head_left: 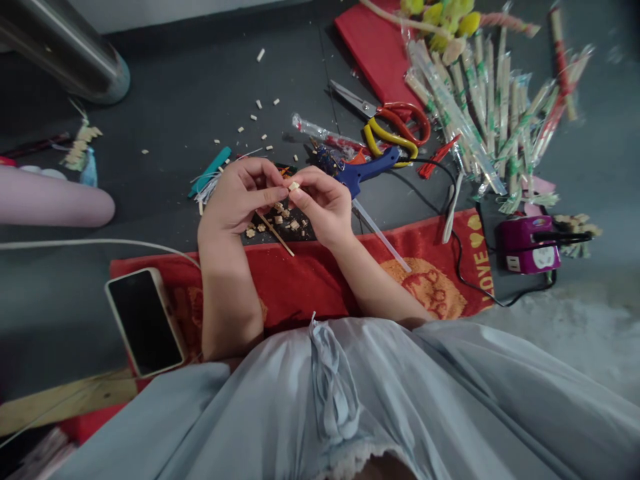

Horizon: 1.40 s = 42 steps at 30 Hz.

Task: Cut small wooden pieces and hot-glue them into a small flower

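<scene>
My two hands meet above the dark table. A small pale piece [294, 187], perhaps wood, shows at the fingertips where they come together. My right hand [324, 205] pinches it between thumb and forefinger. The fingers of my left hand [244, 195] are closed too, with the thumb tip against the piece's left side. Below the hands lie several small light-brown pieces [280, 215] and a thin wooden stick [275, 233]. A blue glue gun [367, 172] with a clear glue stick [383, 235] in its back rests just right of my right hand.
Scissors with red and yellow handles [395, 130] lie beyond the glue gun. Wrapped stick bundles [480, 107] spread at the right, near a purple box [530, 243]. A phone [146, 323] lies left on a red towel [310, 280]. A teal tool [213, 170] is behind my left hand.
</scene>
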Motion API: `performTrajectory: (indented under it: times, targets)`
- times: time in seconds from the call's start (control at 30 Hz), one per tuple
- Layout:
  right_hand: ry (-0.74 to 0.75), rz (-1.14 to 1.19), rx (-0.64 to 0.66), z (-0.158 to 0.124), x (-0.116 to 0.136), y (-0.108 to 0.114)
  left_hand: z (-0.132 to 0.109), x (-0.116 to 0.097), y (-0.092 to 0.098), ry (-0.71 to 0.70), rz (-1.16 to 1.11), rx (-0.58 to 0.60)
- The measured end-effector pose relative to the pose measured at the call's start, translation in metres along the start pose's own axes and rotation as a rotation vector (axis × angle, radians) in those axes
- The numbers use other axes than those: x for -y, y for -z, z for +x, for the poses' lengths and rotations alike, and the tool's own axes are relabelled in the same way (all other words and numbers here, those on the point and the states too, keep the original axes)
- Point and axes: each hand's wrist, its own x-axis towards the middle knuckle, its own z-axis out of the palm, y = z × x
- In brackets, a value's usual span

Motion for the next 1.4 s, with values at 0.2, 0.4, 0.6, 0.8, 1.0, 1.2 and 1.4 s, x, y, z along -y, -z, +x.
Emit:
performTrajectory:
  times: [0.2, 0.4, 0.6, 0.8, 1.0, 1.2, 1.4]
  targets:
    - [-0.067, 0.096, 0.064, 0.0, -0.005, -0.003, 0.0, -0.004, -0.003, 0.001, -0.099, -0.012]
    - [-0.051, 0.123, 0.112, 0.0, -0.007, -0.002, 0.001, -0.005, -0.003, 0.024, -0.12, -0.033]
    - [-0.037, 0.04, 0.109, 0.001, -0.006, 0.0, 0.001, -0.004, -0.003, 0.031, -0.11, -0.038]
    - [0.029, -0.063, 0.065, 0.002, -0.001, 0.005, 0.005, 0.0, 0.0, 0.026, -0.063, -0.087]
    - [0.079, -0.189, 0.028, 0.002, -0.003, 0.006, 0.005, 0.004, -0.002, -0.014, -0.025, -0.168]
    - [0.073, -0.165, -0.036, 0.001, 0.001, 0.005, 0.005, 0.006, -0.002, -0.09, 0.021, -0.147]
    - [-0.013, -0.089, -0.107, -0.001, 0.0, 0.002, 0.005, 0.006, 0.0, -0.108, 0.022, -0.141]
